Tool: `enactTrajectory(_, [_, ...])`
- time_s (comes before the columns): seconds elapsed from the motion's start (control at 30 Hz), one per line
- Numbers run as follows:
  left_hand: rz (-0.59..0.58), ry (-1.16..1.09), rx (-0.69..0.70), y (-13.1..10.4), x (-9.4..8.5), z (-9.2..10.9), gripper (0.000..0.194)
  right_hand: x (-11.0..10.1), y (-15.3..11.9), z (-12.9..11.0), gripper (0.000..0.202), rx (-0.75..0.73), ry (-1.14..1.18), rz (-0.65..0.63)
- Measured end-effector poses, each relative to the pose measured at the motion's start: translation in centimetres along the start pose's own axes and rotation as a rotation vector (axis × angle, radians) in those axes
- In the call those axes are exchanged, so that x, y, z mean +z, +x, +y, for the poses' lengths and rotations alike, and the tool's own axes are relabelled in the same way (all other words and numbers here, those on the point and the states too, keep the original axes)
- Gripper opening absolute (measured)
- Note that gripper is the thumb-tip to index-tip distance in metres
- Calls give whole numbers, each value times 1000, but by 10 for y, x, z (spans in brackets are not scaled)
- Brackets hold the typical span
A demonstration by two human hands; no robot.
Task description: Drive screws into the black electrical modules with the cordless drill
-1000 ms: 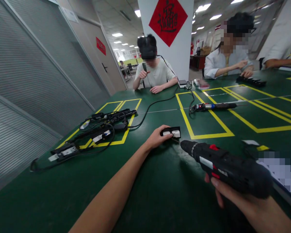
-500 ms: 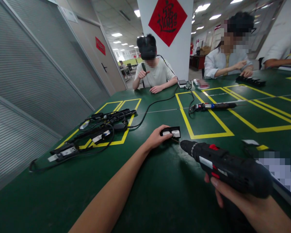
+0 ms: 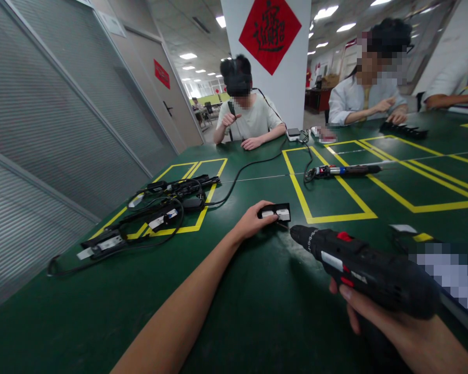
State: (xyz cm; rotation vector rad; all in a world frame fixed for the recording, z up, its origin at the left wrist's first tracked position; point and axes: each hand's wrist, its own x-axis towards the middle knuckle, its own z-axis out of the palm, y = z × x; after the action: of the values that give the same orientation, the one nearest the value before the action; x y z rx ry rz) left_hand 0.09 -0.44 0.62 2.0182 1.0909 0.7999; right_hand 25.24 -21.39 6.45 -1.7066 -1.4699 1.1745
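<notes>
My right hand (image 3: 378, 306) grips a black cordless drill (image 3: 359, 259) with red switches. Its thin bit (image 3: 283, 226) points left at a small black rectangular part with white pieces inside (image 3: 284, 213); whether the tip touches it I cannot tell. Around the left end of that part my left hand (image 3: 256, 218) is closed, thumb along the near side, with the part on the green table (image 3: 226, 301). The drill's handle is mostly hidden below my right hand.
Black power adapters with cables (image 3: 167, 208) lie in a heap on yellow-taped rectangles at left. A wired tool (image 3: 347, 170) rests beyond the drill. Two people (image 3: 249, 114) (image 3: 368, 98) sit across the table, one touching a black slotted strip (image 3: 403, 130). A long dark object (image 3: 458, 306) lies at right.
Almost nothing differs: both my hands, the drill and the black part stay in place. The person at the right has shifted their raised hand slightly.
</notes>
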Motion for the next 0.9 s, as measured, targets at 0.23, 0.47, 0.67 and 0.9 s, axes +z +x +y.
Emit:
enactTrajectory(0.23, [-2,-4,-9,-1,1,0,49,2,-1,-7,46,64,-14,17])
enactTrajectory(0.47, [-1,6,-23,-1,0,1,50,-2,1,-7,46,11,-17,-11])
enactTrajectory(0.67, [0,15,-10,-1,0,1,49,4,-3,-13,47,65,-8,42])
enactTrajectory(0.9, [-1,14,-8,0,0,-1,49,8,-8,-30,43,37,-3,112])
